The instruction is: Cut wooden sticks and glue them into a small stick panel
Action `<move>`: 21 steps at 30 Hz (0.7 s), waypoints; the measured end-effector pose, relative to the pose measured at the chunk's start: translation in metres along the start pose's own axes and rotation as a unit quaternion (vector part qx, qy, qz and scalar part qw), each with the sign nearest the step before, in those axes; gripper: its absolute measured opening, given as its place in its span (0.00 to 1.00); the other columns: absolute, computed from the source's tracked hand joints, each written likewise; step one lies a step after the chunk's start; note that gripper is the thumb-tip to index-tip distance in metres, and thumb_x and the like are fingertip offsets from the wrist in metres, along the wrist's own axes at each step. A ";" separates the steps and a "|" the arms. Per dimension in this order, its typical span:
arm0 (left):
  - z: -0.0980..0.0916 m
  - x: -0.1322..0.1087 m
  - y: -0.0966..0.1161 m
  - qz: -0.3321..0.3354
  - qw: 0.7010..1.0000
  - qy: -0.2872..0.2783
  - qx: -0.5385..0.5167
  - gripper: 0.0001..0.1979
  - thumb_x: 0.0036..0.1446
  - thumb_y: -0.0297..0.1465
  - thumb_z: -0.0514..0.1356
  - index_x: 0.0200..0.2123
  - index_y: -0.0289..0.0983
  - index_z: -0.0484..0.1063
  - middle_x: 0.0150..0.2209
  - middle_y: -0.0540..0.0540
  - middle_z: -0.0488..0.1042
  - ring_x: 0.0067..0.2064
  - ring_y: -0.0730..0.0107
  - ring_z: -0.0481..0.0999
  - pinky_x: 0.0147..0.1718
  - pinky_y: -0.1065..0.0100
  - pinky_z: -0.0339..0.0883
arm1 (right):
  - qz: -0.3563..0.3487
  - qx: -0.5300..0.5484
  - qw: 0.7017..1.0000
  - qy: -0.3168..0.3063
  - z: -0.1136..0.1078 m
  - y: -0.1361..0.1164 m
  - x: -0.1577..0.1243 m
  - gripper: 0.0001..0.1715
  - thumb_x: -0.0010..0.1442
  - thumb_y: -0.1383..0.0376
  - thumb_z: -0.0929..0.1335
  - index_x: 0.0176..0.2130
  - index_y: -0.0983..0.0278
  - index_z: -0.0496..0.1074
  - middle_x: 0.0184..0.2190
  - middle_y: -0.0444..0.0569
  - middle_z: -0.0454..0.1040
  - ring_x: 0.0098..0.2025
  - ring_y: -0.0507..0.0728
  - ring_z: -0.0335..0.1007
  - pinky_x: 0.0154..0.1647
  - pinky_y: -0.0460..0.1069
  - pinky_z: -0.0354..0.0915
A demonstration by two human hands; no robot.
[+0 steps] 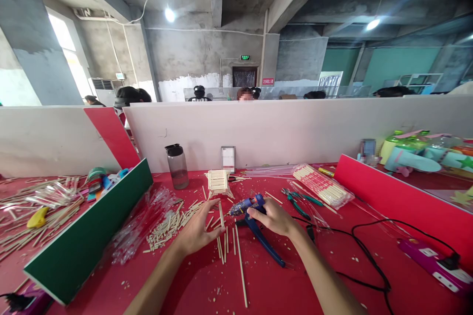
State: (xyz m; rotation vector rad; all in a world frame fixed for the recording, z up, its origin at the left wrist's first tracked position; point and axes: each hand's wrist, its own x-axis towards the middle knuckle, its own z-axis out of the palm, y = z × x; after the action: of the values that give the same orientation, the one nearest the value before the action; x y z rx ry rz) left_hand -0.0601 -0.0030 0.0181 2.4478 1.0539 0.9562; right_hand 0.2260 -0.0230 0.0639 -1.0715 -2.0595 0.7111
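My right hand [275, 215] is closed around a blue glue gun [244, 205], its nozzle pointing left. A short wooden stick [221, 212] spans the thumb and index finger of my left hand [199, 229], just left of the nozzle. Below the glue gun lies a tool with long dark blue handles [264, 241], its head partly hidden. Several loose sticks [234, 241] lie on the red table between my hands. Beyond them stands a small structure of glued sticks [219, 183].
A pile of cut sticks [172, 226] and clear plastic wrappers [142, 221] lie left, beside a green divider [92, 231]. Behind stands a water bottle [177, 167]. Green-handled pliers [297, 204], a bagged stick bundle [321, 184], a black cable [364, 241] and a purple power strip [432, 263] are right.
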 end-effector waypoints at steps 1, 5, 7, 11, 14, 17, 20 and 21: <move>0.000 0.000 0.000 0.001 1.000 -0.002 -0.001 0.35 0.59 0.39 0.64 0.66 0.42 0.54 0.62 0.38 0.67 0.59 0.51 0.72 0.57 0.51 0.68 | 0.003 0.002 1.000 0.005 0.000 0.001 0.000 0.26 0.66 0.47 0.63 0.31 0.64 0.76 0.26 0.46 0.76 0.30 0.56 0.71 0.32 0.47 0.60; 0.001 0.000 0.001 -0.003 1.000 -0.006 -0.007 0.35 0.59 0.39 0.64 0.66 0.42 0.55 0.62 0.38 0.67 0.59 0.50 0.72 0.57 0.50 0.67 | 0.023 0.026 0.999 -0.013 0.002 0.004 0.001 0.27 0.65 0.46 0.64 0.30 0.64 0.75 0.23 0.45 0.73 0.24 0.53 0.67 0.28 0.46 0.58; 0.001 -0.001 0.000 -0.004 1.000 -0.005 -0.015 0.35 0.59 0.40 0.64 0.66 0.43 0.55 0.61 0.38 0.67 0.58 0.50 0.71 0.57 0.50 0.67 | 0.033 0.036 0.998 -0.027 0.003 0.007 0.001 0.27 0.65 0.45 0.64 0.31 0.64 0.75 0.21 0.44 0.71 0.21 0.52 0.64 0.25 0.46 0.57; 0.001 0.000 0.001 -0.007 0.999 0.001 -0.040 0.35 0.59 0.41 0.64 0.66 0.44 0.54 0.61 0.39 0.68 0.58 0.51 0.72 0.57 0.51 0.68 | 0.059 0.063 0.996 -0.038 0.002 0.011 0.001 0.27 0.64 0.45 0.64 0.31 0.65 0.74 0.19 0.42 0.67 0.19 0.51 0.62 0.22 0.45 0.55; 0.000 0.000 0.002 -0.014 0.998 0.006 -0.056 0.35 0.59 0.40 0.64 0.66 0.44 0.54 0.62 0.39 0.66 0.59 0.51 0.71 0.58 0.50 0.67 | 0.073 0.079 0.993 -0.057 -0.001 0.010 -0.001 0.21 0.62 0.48 0.67 0.32 0.63 0.72 0.19 0.40 0.66 0.20 0.51 0.63 0.22 0.45 0.57; 0.000 0.001 0.004 -0.018 0.997 0.011 -0.076 0.35 0.59 0.40 0.64 0.66 0.44 0.55 0.63 0.39 0.66 0.59 0.52 0.71 0.58 0.49 0.66 | 0.083 0.068 0.993 -0.057 -0.003 0.008 -0.003 0.11 0.59 0.57 0.69 0.32 0.62 0.70 0.22 0.40 0.68 0.23 0.52 0.65 0.25 0.44 0.59; 0.000 0.002 0.006 -0.030 0.994 0.025 -0.100 0.34 0.58 0.40 0.65 0.65 0.44 0.57 0.61 0.39 0.68 0.57 0.52 0.72 0.57 0.50 0.67 | 0.102 0.060 0.992 -0.039 -0.003 0.008 -0.003 0.05 0.56 0.64 0.68 0.32 0.62 0.67 0.23 0.40 0.69 0.24 0.52 0.66 0.26 0.44 0.60; 0.000 0.002 0.007 -0.036 0.993 0.030 -0.107 0.34 0.58 0.40 0.65 0.64 0.43 0.58 0.60 0.39 0.68 0.57 0.52 0.72 0.57 0.50 0.67 | 0.109 0.058 0.992 -0.039 -0.003 0.010 -0.003 0.04 0.56 0.64 0.68 0.32 0.62 0.67 0.23 0.40 0.68 0.24 0.52 0.66 0.25 0.44 0.60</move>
State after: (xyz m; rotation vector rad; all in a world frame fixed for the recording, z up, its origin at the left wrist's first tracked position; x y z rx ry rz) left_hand -0.0553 -0.0062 0.0225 2.2069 0.9959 1.0666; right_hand 0.2339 -0.0203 0.0576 -1.2299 -1.9574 0.9849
